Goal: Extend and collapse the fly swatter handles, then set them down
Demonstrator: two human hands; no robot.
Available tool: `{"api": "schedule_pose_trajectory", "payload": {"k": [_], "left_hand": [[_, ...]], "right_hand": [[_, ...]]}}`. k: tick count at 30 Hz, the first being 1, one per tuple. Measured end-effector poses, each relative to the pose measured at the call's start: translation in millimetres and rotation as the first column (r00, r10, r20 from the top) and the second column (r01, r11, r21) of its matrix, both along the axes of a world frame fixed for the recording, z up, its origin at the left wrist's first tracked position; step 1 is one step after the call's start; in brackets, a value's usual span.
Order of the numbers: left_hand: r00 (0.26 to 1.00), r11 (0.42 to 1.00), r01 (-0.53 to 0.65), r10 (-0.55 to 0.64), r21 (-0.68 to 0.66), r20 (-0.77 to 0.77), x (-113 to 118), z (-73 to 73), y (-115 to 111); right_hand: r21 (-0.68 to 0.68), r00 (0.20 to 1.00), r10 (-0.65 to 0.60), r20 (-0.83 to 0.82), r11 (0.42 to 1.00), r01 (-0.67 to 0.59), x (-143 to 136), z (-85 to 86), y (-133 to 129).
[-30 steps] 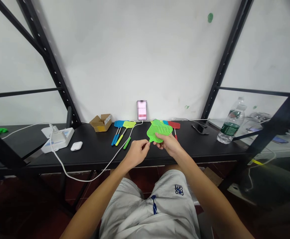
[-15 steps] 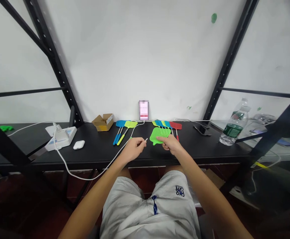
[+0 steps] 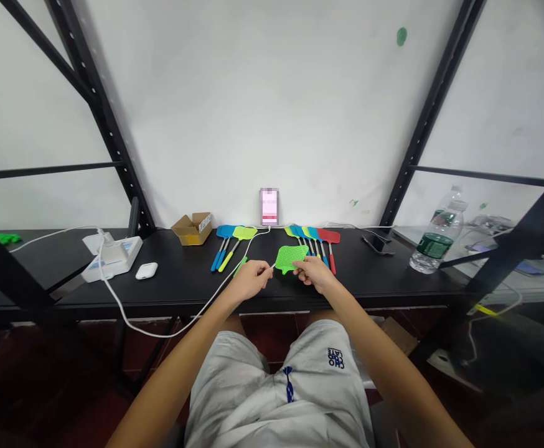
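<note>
My left hand (image 3: 252, 279) is closed round the thin rod of a fly swatter handle, whose green grip (image 3: 241, 266) shows behind the fingers. The rod's pale tip points right, at the edge of a bright green perforated fly swatter head (image 3: 290, 256). Whether the tip sits inside the head's socket I cannot tell. My right hand (image 3: 313, 274) pinches that head by its right side, thumb on top, just above the black table (image 3: 169, 292). Blue and yellow fly swatters (image 3: 238, 233) lie beyond my left hand. Several more, with a red fly swatter (image 3: 328, 236) at the end, lie beyond my right.
A phone (image 3: 269, 206) leans on the wall, with a white cable trailing left to a power strip (image 3: 113, 258). An open cardboard box (image 3: 192, 229) and a white earbud case (image 3: 146, 270) stand left. A dark phone (image 3: 378, 243) and water bottles (image 3: 435, 246) are at right.
My right hand has brought the green head left and tilted it, so it now meets the rod's tip. My left hand has shifted only slightly, and the green grip shows more.
</note>
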State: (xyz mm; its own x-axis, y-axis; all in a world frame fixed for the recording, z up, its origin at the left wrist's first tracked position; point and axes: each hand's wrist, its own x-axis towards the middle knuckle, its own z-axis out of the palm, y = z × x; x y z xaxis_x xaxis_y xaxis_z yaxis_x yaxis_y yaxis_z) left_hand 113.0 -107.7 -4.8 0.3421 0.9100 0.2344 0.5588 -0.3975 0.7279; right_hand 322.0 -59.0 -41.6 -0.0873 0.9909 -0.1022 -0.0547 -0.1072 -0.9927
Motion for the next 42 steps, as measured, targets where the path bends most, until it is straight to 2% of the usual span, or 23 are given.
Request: {"api": "schedule_pose_trajectory", "payload": {"k": [6, 12, 18, 28, 36, 42], "left_hand": [[0.989, 0.998, -0.001, 0.01, -0.059, 0.148, 7, -28.7, 19], [0.982, 0.999, -0.043, 0.045, -0.016, 0.185, 11, -40.2, 26], [0.992, 0.998, -0.045, 0.038, 0.049, 0.123, 12, -39.4, 25], [0.994, 0.999, -0.023, 0.018, 0.044, 0.11, 12, -34.8, 20], [1.0, 0.965, -0.001, 0.009, 0.262, -0.03, 13, -33.4, 16], [0.993, 0.924, -0.033, 0.075, 0.381, -0.096, 18, -34.8, 12]], "right_hand": [[0.139, 0.993, -0.065, -0.094, 0.987, 0.078, -8, -7.2, -1], [0.271, 0.974, -0.053, -0.22, 0.956, 0.113, -17, -11.8, -4], [0.269, 0.966, -0.043, -0.253, 0.957, 0.113, -18, -9.0, -9], [0.288, 0.982, -0.022, -0.187, 0.955, 0.076, -19, -6.8, -12], [0.304, 0.994, -0.054, -0.091, 0.949, 0.08, -18, -10.4, -10], [0.337, 1.0, 0.009, 0.017, 0.941, -0.015, -14, -8.1, -11]]}}
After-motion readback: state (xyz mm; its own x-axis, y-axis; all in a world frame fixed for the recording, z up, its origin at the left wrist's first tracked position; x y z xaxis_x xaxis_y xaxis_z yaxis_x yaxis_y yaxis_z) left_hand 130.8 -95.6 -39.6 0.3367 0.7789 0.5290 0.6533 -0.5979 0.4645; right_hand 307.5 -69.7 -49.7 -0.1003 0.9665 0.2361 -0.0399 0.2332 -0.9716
